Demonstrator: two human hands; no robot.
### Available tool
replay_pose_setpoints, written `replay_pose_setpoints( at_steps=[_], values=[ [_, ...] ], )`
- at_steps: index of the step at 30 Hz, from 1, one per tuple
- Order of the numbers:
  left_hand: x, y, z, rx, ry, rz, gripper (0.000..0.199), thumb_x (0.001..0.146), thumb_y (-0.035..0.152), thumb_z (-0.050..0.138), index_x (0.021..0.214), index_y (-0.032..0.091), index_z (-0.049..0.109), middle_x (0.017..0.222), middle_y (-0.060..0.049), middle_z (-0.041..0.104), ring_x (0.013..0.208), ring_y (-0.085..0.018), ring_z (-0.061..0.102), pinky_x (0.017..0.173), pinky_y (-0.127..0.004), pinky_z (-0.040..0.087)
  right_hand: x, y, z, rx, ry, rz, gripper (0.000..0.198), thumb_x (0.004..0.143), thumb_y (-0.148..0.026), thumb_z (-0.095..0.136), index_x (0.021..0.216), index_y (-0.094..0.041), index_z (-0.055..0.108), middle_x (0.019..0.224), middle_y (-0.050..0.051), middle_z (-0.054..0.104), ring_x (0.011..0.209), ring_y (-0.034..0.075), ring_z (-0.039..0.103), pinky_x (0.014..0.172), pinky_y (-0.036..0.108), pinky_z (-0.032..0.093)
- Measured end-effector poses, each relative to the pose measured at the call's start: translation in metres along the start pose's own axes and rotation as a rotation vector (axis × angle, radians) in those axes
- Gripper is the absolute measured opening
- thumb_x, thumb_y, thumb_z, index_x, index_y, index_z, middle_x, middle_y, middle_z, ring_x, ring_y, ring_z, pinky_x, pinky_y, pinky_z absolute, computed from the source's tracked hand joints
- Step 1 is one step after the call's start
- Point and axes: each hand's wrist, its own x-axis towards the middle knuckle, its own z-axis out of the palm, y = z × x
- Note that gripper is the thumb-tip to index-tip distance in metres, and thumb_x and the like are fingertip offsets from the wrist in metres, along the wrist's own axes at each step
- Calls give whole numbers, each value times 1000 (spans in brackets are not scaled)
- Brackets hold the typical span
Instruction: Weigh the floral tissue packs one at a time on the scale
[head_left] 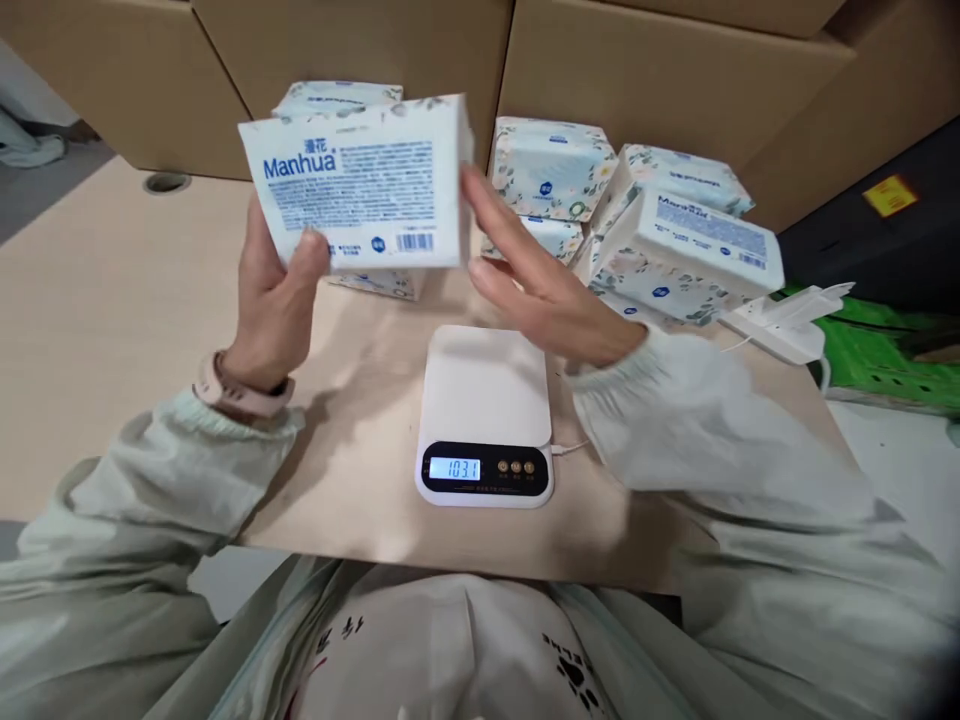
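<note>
We see a Manhua pack (382, 195) raised above the table (127, 340) toward its back edge, clasped in the left hand (274, 285); the right hand's (555, 305) fingers are parted at the pack's end, contact unclear to us. Below, a white scale (487, 390) sits near the front edge.

This looks like a store room or a packing room; I cannot tell which. Big brown boxes (637, 100) stand right behind the desk (97, 270). On the desk is a flat white scale (486, 385) with lit numbers, and packs (553, 168) that look the same sit in piles. A power strip (791, 328) is at the right edge.
</note>
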Motion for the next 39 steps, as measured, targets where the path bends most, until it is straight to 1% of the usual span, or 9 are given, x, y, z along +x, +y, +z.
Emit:
replay_pose_setpoints(
  at_steps=[5, 9, 13, 17, 25, 28, 32, 36, 39],
  values=[
    [61, -46, -39, 147, 0, -34, 92, 63, 34, 107, 136, 19, 54, 130, 17, 75, 149, -22, 59, 134, -45, 40, 58, 47, 29, 18, -115, 103, 76, 102, -33, 73, 170, -31, 40, 185, -1, 31, 174, 20, 29, 139, 47, 36],
    [59, -57, -50, 329, -65, 165, 94, 92, 48, 91, 163, 21, 35, 167, 9, 54, 165, -25, 38, 145, -46, 21, 46, 49, 42, -95, -66, 182, 68, 111, -33, 55, 173, -39, 28, 186, -10, 25, 175, 13, 23, 144, 51, 28],
    [40, -46, -23, 569, -41, 636, 80, 109, 58, 65, 171, 21, 29, 184, 10, 25, 177, -26, 6, 148, -43, -5, 24, 57, 25, -274, 300, 234, 61, 113, -50, 41, 172, -37, 32, 187, -6, 25, 178, 21, 14, 147, 60, 10],
    [48, -42, 33, 474, -198, 860, 92, 101, 79, 59, 170, 22, 39, 181, 7, 35, 175, -31, 18, 148, -48, 8, 24, 88, 0, -278, 614, 342, 72, 111, -64, 36, 174, -33, 21, 190, -6, 14, 178, 21, -4, 147, 60, 3],
    [95, -40, 59, 480, -468, 572, 107, 88, 89, 67, 158, 9, 56, 171, -13, 53, 166, -38, 41, 143, -59, 19, 28, 106, -5, -315, 658, 483, 71, 111, -66, 35, 172, -35, 16, 190, -11, 11, 175, 16, -9, 147, 54, -1],
    [104, -36, 38, 594, -336, 480, 107, 79, 87, 77, 149, 8, 61, 172, -9, 52, 174, -36, 21, 146, -57, -2, 27, 86, -5, -450, 675, 367, 60, 112, -53, 40, 169, -41, 25, 188, -11, 18, 176, 16, -2, 147, 56, 5],
    [101, -43, 0, 864, -187, 531, 110, 78, 97, 67, 158, 21, 54, 181, 23, 20, 176, -20, -20, 137, -42, -36, 33, 62, 0, -549, 622, 309, 57, 107, -29, 46, 163, -34, 42, 184, 0, 33, 174, 20, 21, 147, 52, 16],
    [104, -55, -18, 994, 43, 806, 84, 101, 91, 31, 165, 37, 45, 166, 45, -16, 173, -16, -27, 138, -41, -36, 45, 55, 18, -466, 380, 266, 55, 103, -23, 50, 157, -33, 49, 180, 0, 42, 170, 22, 32, 145, 52, 25],
    [119, -61, -13, 974, 169, 857, 75, 104, 87, 29, 166, 44, 39, 161, 49, -20, 165, -13, -39, 139, -36, -32, 51, 59, 27, -382, 361, 283, 57, 103, -25, 50, 159, -37, 46, 181, -1, 39, 172, 22, 28, 145, 56, 26]
  ],
)
